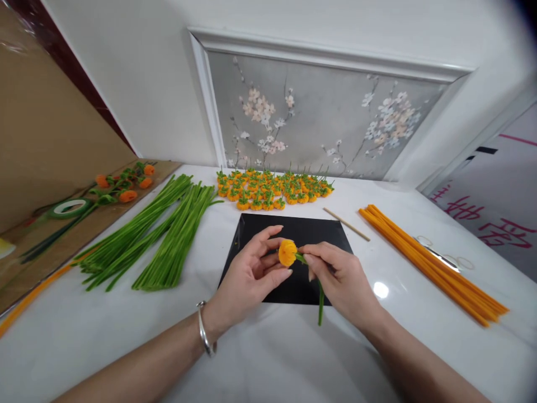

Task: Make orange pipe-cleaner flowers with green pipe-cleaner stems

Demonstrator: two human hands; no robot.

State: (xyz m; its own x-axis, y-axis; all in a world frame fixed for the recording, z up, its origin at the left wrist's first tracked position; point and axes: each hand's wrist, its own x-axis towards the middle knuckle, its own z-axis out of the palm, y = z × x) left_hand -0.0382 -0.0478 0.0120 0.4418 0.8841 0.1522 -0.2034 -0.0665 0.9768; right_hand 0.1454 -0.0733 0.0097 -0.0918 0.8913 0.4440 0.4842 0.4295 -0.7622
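Though fingertips hide its join, the right hand (342,274) pinches the green stem (321,302) below the orange flower (287,253), cupped by the left's curved fingers (272,244).

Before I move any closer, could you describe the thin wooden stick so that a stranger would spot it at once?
Find the black mat in the middle of the white table. By its far right corner, the stick slants toward the bundle of orange stems. It is tan and lies singly, while those stems are bright orange and heaped together.
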